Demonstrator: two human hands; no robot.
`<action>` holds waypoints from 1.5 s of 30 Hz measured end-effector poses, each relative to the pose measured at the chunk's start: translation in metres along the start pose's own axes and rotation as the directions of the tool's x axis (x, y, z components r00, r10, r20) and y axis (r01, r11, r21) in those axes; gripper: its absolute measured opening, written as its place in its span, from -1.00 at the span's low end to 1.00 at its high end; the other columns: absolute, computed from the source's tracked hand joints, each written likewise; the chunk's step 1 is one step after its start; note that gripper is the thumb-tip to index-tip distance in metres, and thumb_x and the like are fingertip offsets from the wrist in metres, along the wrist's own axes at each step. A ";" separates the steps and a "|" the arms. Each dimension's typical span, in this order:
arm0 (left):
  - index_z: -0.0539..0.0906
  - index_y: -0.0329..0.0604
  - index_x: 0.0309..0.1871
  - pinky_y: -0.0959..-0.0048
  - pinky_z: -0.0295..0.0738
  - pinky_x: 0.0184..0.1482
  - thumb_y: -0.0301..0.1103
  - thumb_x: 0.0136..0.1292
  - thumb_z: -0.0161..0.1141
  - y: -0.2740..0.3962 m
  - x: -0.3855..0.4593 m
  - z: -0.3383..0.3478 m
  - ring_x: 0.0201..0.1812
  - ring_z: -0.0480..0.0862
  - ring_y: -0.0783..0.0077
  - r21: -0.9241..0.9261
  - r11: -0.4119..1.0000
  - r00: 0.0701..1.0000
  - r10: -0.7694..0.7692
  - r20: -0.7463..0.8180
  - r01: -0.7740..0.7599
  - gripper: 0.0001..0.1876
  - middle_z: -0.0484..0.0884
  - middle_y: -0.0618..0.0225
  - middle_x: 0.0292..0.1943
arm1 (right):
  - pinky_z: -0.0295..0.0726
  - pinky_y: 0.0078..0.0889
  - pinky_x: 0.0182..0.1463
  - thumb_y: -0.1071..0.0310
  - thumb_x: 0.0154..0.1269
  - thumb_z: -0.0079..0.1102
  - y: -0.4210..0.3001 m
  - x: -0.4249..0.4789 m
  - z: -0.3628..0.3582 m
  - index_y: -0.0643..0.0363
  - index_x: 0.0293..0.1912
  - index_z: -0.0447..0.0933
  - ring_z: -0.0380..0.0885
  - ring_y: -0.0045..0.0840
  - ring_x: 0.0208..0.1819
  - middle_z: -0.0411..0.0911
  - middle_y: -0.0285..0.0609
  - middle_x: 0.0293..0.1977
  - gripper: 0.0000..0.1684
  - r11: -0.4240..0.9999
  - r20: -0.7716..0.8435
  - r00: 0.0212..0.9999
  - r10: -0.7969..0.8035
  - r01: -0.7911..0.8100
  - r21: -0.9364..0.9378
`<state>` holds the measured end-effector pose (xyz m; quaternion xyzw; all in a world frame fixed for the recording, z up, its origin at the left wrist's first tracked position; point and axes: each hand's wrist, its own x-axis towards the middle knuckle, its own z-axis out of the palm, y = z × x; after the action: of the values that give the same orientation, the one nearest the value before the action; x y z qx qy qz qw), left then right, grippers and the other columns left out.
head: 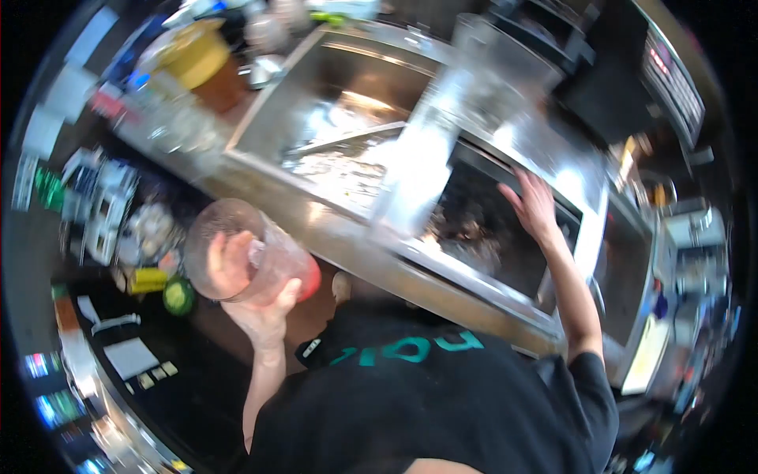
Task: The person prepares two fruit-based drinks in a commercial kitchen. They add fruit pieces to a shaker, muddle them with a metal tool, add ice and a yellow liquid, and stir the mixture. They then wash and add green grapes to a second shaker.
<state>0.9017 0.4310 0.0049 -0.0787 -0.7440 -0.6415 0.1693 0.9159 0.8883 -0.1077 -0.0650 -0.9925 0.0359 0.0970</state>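
My left hand [259, 317] grips a clear, cup-like container [272, 237], which is tilted so its round, wide end faces up towards me. Red or pink colour shows at the container's narrower lower end. Some of my fingers are seen through its wall. Over the far right part of a dark rectangular opening [474, 207] in the steel counter, my right hand [535, 204] is spread and holds nothing. Its fingertips come close to the opening's back edge; blur hides whether they touch. Shiny, blurred contents lie in the opening's lower left part.
Left of the opening is a steel sink basin [367, 77] with a bar across it. A yellow-topped brown container [201, 59] and clear vessels [183, 124] stand beyond its left side. A dark machine with a keypad [675, 77] is at upper right; a black counter [195, 379] lies at left.
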 end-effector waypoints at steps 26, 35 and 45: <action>0.28 -0.37 0.26 0.36 0.34 0.24 -0.48 -0.03 0.50 -0.208 0.554 -0.358 0.12 0.48 0.35 -0.023 0.891 0.881 0.444 -0.164 -0.454 -0.21 0.47 0.21 0.10 | 0.52 -0.52 -0.15 0.29 0.40 0.11 -0.547 0.239 -0.059 0.34 -0.22 0.65 0.59 -0.57 -0.30 0.67 -0.14 -0.37 -0.72 0.714 0.085 0.965 0.250 -0.243 0.656; 0.32 -0.33 0.19 0.40 0.43 0.12 -0.32 -0.18 0.62 -0.293 0.765 -0.272 -0.01 0.52 0.37 -0.252 0.841 0.863 0.503 0.038 -0.479 -0.13 0.48 0.24 -0.01 | 0.52 -0.60 -0.16 0.26 0.48 -0.04 -0.670 0.316 -0.075 0.33 -0.19 0.63 0.60 -0.62 -0.25 0.66 -0.20 -0.30 -0.64 0.598 -0.207 0.762 0.613 -0.277 0.752; 0.36 -0.37 0.17 0.29 0.47 0.10 -0.24 -0.13 0.62 -0.355 0.817 -0.230 -0.03 0.57 0.24 -0.384 0.767 0.799 0.591 0.110 -0.514 -0.17 0.54 0.16 -0.03 | 0.54 -0.56 -0.17 -0.15 0.31 0.15 -0.715 0.383 -0.029 0.30 -0.18 0.69 0.63 -0.61 -0.32 0.70 -0.19 -0.42 -0.39 0.468 -0.222 0.415 0.882 -0.727 0.503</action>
<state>0.0576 0.0650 -0.0086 -0.3947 -0.5811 -0.6661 0.2508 0.4618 0.2353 0.0528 -0.5302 -0.7579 0.2274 0.3047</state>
